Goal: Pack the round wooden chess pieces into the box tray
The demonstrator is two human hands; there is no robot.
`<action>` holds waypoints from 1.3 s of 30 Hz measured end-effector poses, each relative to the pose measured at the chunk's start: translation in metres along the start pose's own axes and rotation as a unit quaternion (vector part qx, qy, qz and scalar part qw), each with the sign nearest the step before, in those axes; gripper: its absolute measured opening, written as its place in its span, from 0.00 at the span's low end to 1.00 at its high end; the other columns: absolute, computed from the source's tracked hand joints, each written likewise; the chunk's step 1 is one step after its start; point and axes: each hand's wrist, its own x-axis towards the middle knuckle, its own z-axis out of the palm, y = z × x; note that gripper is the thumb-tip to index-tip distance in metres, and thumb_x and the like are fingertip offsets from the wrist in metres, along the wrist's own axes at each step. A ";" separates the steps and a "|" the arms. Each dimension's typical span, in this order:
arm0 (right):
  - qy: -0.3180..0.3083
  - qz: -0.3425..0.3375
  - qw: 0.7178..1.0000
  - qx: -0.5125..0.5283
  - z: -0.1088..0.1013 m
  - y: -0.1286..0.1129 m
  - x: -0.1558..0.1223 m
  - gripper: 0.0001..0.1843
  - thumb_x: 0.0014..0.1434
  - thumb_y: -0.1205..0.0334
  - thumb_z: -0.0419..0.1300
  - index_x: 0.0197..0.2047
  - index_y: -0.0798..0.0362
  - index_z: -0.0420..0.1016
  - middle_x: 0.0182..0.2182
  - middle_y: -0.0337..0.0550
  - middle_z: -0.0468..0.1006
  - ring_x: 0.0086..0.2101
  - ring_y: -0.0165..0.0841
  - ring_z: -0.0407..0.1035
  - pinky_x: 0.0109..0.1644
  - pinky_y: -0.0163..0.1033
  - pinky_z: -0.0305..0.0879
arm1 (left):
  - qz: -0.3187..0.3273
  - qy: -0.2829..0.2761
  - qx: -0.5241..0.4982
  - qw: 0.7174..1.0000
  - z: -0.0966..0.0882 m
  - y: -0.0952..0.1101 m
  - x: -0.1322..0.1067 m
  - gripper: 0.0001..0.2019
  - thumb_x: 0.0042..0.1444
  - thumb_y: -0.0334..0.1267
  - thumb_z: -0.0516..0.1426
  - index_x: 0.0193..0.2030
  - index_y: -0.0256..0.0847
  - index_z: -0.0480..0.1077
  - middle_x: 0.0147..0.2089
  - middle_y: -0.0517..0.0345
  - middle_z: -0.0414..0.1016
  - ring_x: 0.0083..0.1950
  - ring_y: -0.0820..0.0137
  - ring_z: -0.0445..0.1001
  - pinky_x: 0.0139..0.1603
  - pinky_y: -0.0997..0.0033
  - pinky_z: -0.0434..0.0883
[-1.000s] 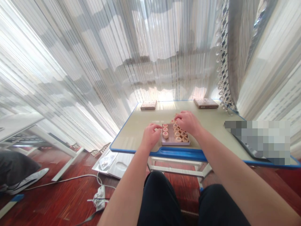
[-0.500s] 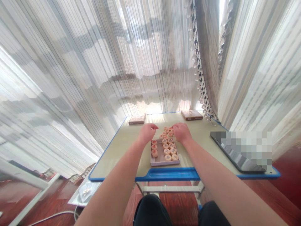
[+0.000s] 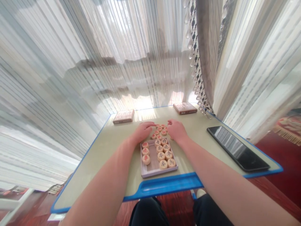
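Observation:
My left hand point(image 3: 142, 130) lies low over the table, fingers stretched out toward the left side of a loose cluster of red-lettered xiangqi pieces point(image 3: 156, 132). My right hand point(image 3: 177, 130) is closed at the cluster's right side, its fingers curled inward; whether a piece is in them is hidden. Just nearer to me sits a shallow open box point(image 3: 152, 172). Inside, a column of red-lettered pieces point(image 3: 145, 151) stands along the left wall, and two columns of black-lettered pieces point(image 3: 163, 156) fill the right side. A bare strip of box floor runs between them.
A flat printed box point(image 3: 124, 116) lies at the table's far left, another point(image 3: 185, 108) at the far right. A black tablet or phone point(image 3: 237, 147) rests near the right edge. Blue trim with a tray groove point(image 3: 169, 185) borders the front; curtains point(image 3: 141, 62) hang behind.
My left hand's fingers have straightened out toward the loose pieces. The right hand stays curled by the cluster. The camera has moved, so the table appears larger; the pieces in the box look unchanged.

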 end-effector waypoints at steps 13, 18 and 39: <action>-0.004 -0.007 0.997 -0.076 -0.021 -0.008 -0.008 0.13 0.51 0.56 0.53 0.33 0.49 0.78 0.38 0.48 0.79 0.41 0.43 0.70 0.40 0.42 0.62 | -0.042 -0.069 -0.089 0.993 -0.006 0.013 -0.006 0.14 0.46 0.43 0.58 0.40 0.44 0.77 0.48 0.59 0.76 0.49 0.64 0.72 0.54 0.68 0.67; -0.030 -0.028 0.996 -0.082 -0.020 -0.011 -0.010 0.12 0.51 0.58 0.54 0.32 0.47 0.78 0.35 0.45 0.79 0.40 0.41 0.70 0.39 0.40 0.62 | -0.049 -0.074 -0.105 0.991 -0.007 0.011 -0.006 0.12 0.45 0.44 0.59 0.35 0.43 0.78 0.44 0.58 0.78 0.46 0.64 0.73 0.50 0.68 0.69; -0.155 0.028 0.985 -0.075 -0.038 0.007 -0.010 0.14 0.51 0.53 0.55 0.38 0.51 0.74 0.39 0.47 0.79 0.38 0.40 0.71 0.36 0.39 0.62 | -0.062 -0.109 -0.114 0.986 -0.014 0.013 -0.006 0.14 0.45 0.45 0.59 0.38 0.43 0.78 0.45 0.56 0.77 0.45 0.65 0.73 0.45 0.70 0.69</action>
